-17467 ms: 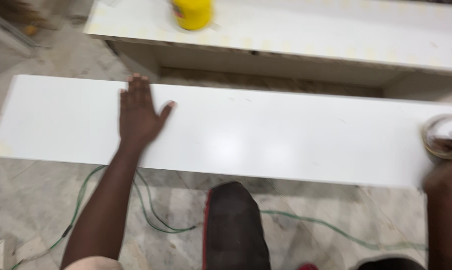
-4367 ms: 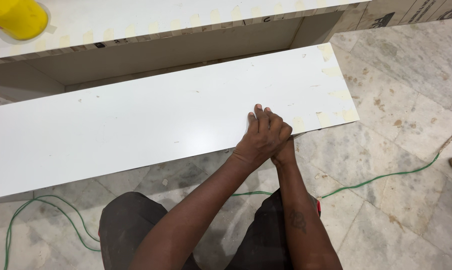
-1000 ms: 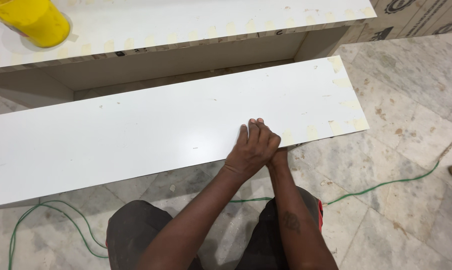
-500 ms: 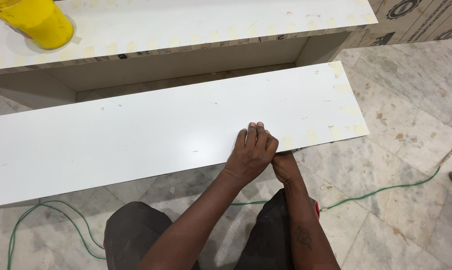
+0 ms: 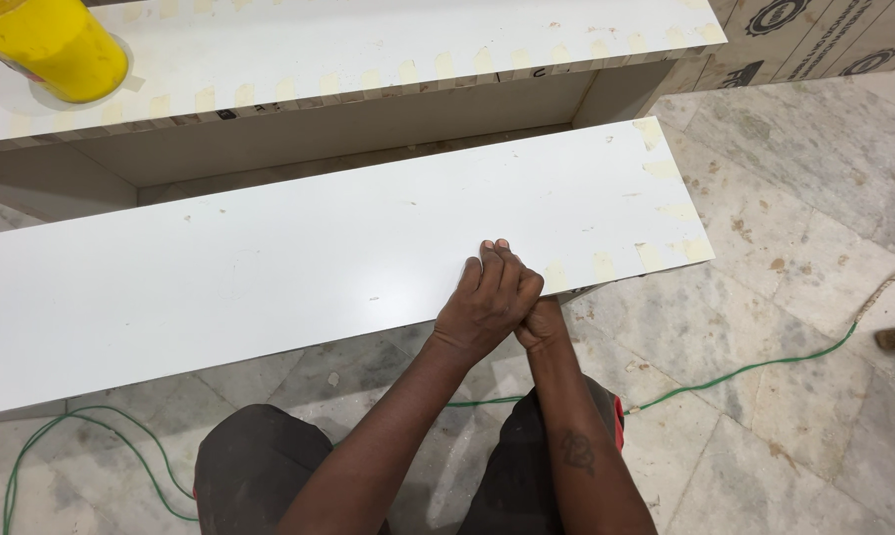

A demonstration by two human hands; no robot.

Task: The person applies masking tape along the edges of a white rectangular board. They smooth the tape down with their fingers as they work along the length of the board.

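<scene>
Low in the middle, the left hand [image 5: 487, 302] lies flat, fingers together, pressing the near edge of the long white board [image 5: 269, 258]; the right hand [image 5: 539, 322] hides under it, grip unclear; likely sticking tape [image 5: 603, 265] down; next needs firm rubbing; a yellow tub [image 5: 56, 45] sits upper left.

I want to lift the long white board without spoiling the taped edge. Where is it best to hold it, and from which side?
Probably grip the white board by its long edges, near the middle of its length, one hand from the near side and one from the far side. It is long, thin and lies flat, so a hold at one end would let it tip. The tape strips crowd the right end, where both hands press.
</scene>
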